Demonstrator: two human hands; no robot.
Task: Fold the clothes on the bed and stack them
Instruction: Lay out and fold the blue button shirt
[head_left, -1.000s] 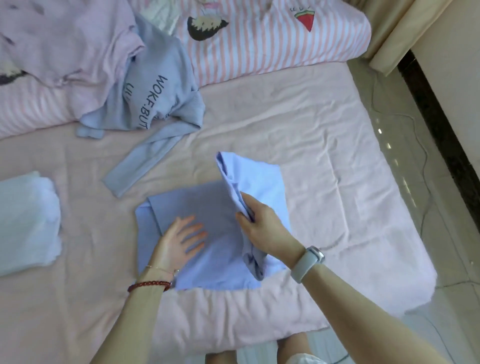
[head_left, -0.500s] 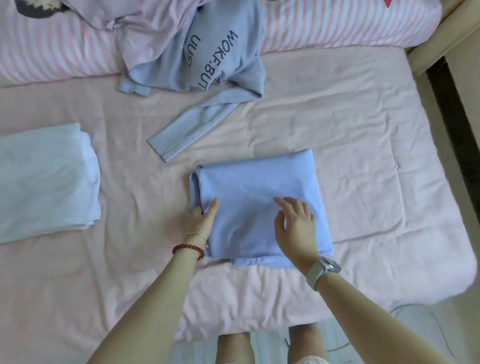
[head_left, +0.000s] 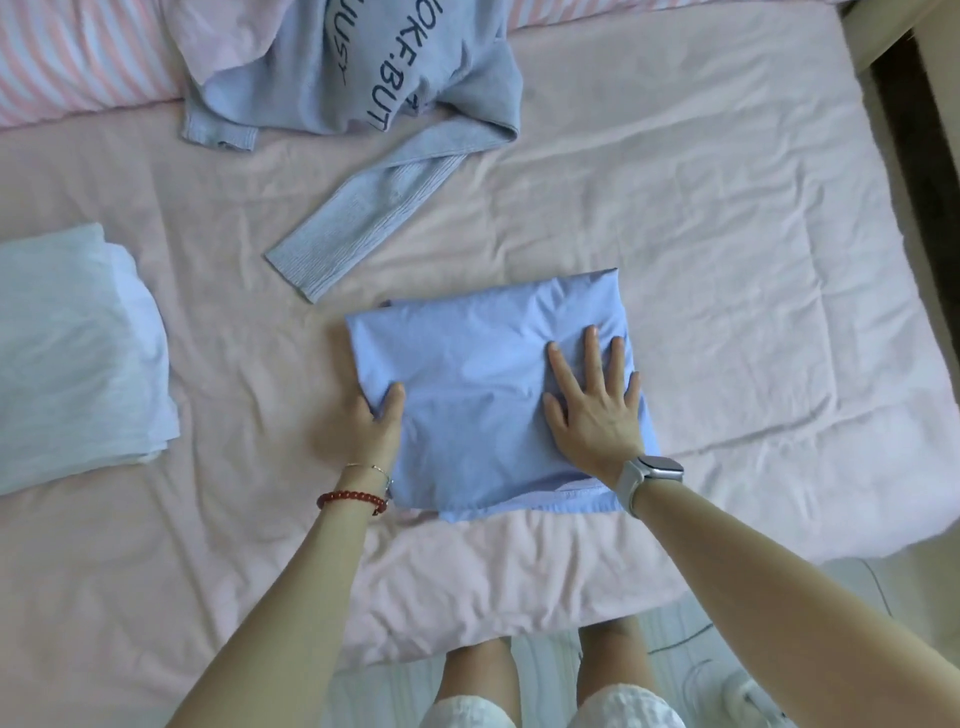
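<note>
Our right hand (head_left: 597, 410) presses flat on the folded blue shirt (head_left: 467, 395); our left hand (head_left: 371, 421) pinches its left edge.

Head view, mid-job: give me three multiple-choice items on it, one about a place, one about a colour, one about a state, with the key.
1. Where does the folded white stack lie, seen from the camera?
A. Left edge of the bed
B. Right edge of the bed
C. On the blue shirt

2. What colour is the bracelet on the left wrist?
A. Green
B. Red
C. Black

3. How does the right hand meet the blue shirt?
A. Pinching a raised corner
B. Hovering well above it
C. Pressing flat, fingers spread

Key: 1 A, the white stack sits at the frame's left on the bed. 2 B, the bracelet is red beads. 3 C, the right hand lies flat on the blue shirt, while the left hand grips its left edge.
</note>
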